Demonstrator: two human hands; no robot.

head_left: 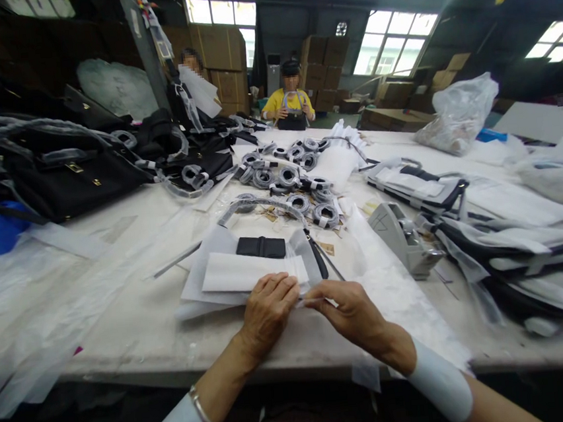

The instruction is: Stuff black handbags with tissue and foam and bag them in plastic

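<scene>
A handbag lies in front of me under white wrapping sheets (pixel 247 272), its film-wrapped handle (pixel 265 202) arching away at the far side. Its black flap (pixel 261 247) shows above the paper, and a black side strap (pixel 317 255) sticks out on the right. My left hand (pixel 270 310) rests flat on the near part of the sheets, fingers stretched out. Just to its right, my right hand (pixel 353 310) pinches the lower right edge of the wrapping between thumb and fingers. Most of the bag's body is hidden by the paper.
Coiled wrapped straps (pixel 288 176) are heaped behind the bag. A tape dispenser (pixel 404 239) stands to the right, beside stacked wrapped bags (pixel 528 240). Black handbags (pixel 73 171) crowd the left. A person in yellow (pixel 291 104) is across the table; another person stands farther left.
</scene>
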